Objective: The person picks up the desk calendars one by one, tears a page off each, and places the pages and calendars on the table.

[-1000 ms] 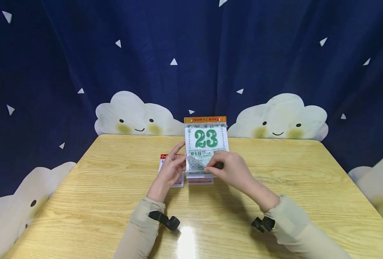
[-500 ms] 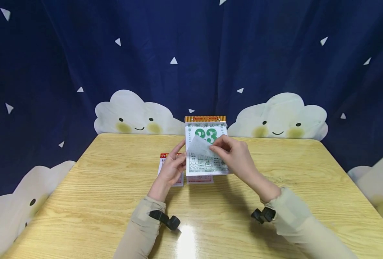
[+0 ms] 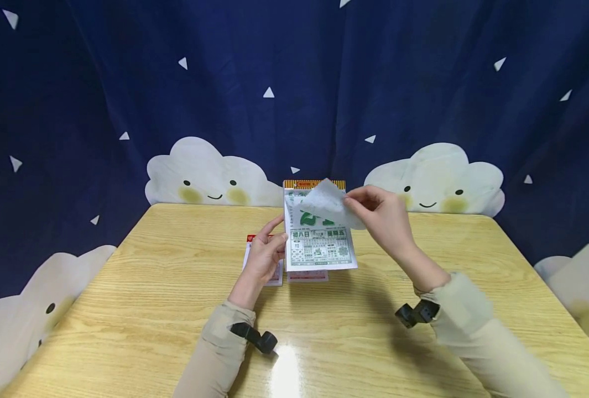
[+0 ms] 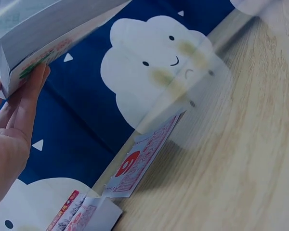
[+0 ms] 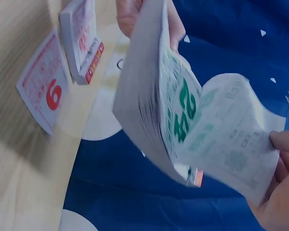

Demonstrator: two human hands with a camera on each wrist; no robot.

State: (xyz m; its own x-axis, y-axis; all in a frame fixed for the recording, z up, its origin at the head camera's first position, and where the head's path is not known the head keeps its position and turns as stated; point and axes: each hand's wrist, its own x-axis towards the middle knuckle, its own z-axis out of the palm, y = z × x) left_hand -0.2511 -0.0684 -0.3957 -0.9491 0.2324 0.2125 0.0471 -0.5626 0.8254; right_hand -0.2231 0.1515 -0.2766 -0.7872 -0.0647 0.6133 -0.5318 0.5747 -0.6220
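Note:
A thick tear-off calendar (image 3: 319,251) with green print and an orange striped top strip is held up over the table. My left hand (image 3: 264,254) grips its left edge, thumb in front and fingers behind, as the left wrist view shows at the calendar's block (image 4: 58,29). At the upper right, my right hand (image 3: 386,221) pinches the top sheet (image 3: 326,196) by its edge. That thin sheet is folded back and upward, its pale reverse showing. Under it, a green 24 (image 5: 183,110) appears in the right wrist view. The sheet hides part of the top strip.
A smaller calendar with a red top (image 5: 82,43) lies on the wooden table (image 3: 150,309) behind my left hand. Beside it is a loose sheet with red print (image 5: 43,82). A dark blue curtain (image 3: 294,83) with clouds hangs behind the table's far edge.
My right hand has lifted the 23 sheet from its lower edge and pulled it up and right, uncovering the page below. My left hand and the calendar stay almost in place.

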